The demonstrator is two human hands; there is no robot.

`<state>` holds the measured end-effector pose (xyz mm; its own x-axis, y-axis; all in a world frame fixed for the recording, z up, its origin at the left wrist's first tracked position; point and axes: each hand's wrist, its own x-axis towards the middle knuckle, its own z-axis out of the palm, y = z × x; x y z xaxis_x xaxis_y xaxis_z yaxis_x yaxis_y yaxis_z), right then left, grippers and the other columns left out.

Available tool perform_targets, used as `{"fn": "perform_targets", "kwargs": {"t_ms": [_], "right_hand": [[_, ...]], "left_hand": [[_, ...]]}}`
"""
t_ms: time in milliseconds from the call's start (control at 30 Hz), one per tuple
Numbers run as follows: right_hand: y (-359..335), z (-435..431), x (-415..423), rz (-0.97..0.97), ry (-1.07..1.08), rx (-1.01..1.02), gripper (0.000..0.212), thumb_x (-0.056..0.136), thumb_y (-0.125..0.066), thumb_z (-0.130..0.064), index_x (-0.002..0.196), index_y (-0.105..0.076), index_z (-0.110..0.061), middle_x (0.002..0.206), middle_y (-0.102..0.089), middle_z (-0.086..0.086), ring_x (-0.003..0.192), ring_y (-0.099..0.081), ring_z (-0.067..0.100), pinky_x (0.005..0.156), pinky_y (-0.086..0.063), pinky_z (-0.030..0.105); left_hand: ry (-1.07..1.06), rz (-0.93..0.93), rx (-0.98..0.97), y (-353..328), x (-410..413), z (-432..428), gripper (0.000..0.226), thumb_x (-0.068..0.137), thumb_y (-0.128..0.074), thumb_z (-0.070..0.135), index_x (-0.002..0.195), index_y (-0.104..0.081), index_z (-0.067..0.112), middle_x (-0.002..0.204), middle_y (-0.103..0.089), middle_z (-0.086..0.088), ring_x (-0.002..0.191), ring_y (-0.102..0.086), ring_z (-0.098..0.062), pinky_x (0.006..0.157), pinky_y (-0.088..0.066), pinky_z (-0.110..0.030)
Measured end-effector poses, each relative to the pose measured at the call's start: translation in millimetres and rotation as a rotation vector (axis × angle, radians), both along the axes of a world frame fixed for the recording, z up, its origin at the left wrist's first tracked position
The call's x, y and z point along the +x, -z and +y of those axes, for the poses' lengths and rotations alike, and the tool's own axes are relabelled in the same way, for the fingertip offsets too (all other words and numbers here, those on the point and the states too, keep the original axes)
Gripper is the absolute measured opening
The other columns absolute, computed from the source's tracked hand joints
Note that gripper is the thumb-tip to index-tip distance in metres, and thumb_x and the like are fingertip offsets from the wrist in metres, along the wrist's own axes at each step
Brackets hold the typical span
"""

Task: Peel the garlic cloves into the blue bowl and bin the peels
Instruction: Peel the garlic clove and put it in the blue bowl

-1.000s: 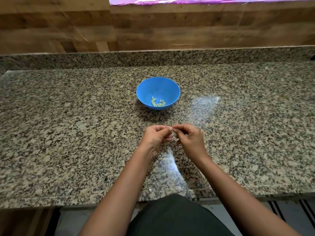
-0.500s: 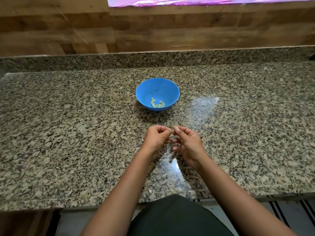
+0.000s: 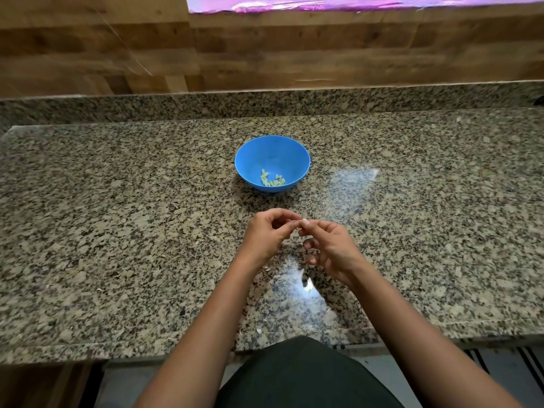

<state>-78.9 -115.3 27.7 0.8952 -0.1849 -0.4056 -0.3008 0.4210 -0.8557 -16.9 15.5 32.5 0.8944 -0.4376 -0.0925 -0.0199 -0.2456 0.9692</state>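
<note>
Both hands together now: my left hand point(image 3: 265, 235) and right hand point(image 3: 331, 250) pinch one garlic clove point(image 3: 302, 222) at the fingertips, its axis too small to read; blue bowl point(image 3: 273, 154) sits just beyond them on the desk point(image 3: 117, 231), nearer my left

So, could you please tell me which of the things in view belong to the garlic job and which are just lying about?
Job: round blue plastic bowl; pale peeled garlic cloves in it; small pale piece, likely a clove, pinched between left hand and right hand; papery peel scraps.
Lying about: speckled granite counter; brown wooden wall panels; shiny pink sheet; striped floor mat.
</note>
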Motion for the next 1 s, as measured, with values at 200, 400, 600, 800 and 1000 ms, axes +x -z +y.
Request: {"fn": "perform_targets", "kwargs": {"t_ms": [200, 400, 600, 800, 1000], "right_hand": [[0.0, -0.1, 0.5, -0.023, -0.006, -0.177, 0.017, 0.090, -0.058, -0.017, 0.094, -0.061, -0.001, 0.083, -0.059, 0.007, 0.052, -0.049, 0.010, 0.034, -0.038, 0.018], [-3.1, 1.5, 1.3, -0.045, 0.001, -0.259, 0.013, 0.088, -0.062, -0.014, 0.094, -0.064, -0.003, 0.080, -0.060, 0.006, 0.051, -0.050, 0.008, 0.034, -0.038, 0.018], [-3.8, 5.0, 2.8, -0.080, 0.067, -0.429, 0.007, 0.088, -0.062, -0.015, 0.085, -0.064, -0.009, 0.067, -0.057, 0.002, 0.049, -0.049, 0.008, 0.038, -0.039, 0.022], [-4.6, 6.2, 4.9, -0.074, 0.078, -0.453, 0.009, 0.090, -0.059, -0.013, 0.083, -0.062, -0.008, 0.062, -0.053, 0.001, 0.045, -0.043, 0.009, 0.036, -0.036, 0.019], [0.5, 7.4, 5.8, -0.055, 0.065, -0.494, 0.011, 0.090, -0.059, -0.013, 0.083, -0.059, -0.005, 0.064, -0.054, 0.002, 0.044, -0.043, 0.008, 0.037, -0.035, 0.017]], "left_hand": [[0.036, -0.222, 0.197, -1.9, 1.5, 1.3, 0.009, 0.085, -0.068, 0.020, 0.092, -0.069, 0.014, 0.083, -0.069, 0.002, 0.077, -0.064, -0.010, 0.071, -0.054, -0.018], [0.020, -0.441, 0.299, -1.2, 1.1, -1.3, 0.013, 0.086, -0.066, 0.020, 0.093, -0.068, 0.008, 0.086, -0.065, 0.000, 0.074, -0.060, -0.009, 0.064, -0.047, -0.010], [-0.033, -0.420, 0.267, -0.7, -1.6, -6.8, 0.018, 0.087, -0.065, 0.022, 0.096, -0.069, 0.007, 0.087, -0.067, -0.003, 0.074, -0.058, -0.008, 0.061, -0.043, -0.004], [-0.043, -0.508, 0.302, 0.7, -6.9, -8.8, 0.018, 0.090, -0.061, 0.018, 0.100, -0.068, 0.004, 0.095, -0.065, -0.007, 0.078, -0.054, -0.008, 0.062, -0.040, -0.002], [0.003, -0.522, 0.357, 3.7, -9.3, -8.4, 0.020, 0.091, -0.059, 0.018, 0.104, -0.066, 0.005, 0.100, -0.065, -0.009, 0.084, -0.052, -0.008, 0.072, -0.041, -0.013]]}}
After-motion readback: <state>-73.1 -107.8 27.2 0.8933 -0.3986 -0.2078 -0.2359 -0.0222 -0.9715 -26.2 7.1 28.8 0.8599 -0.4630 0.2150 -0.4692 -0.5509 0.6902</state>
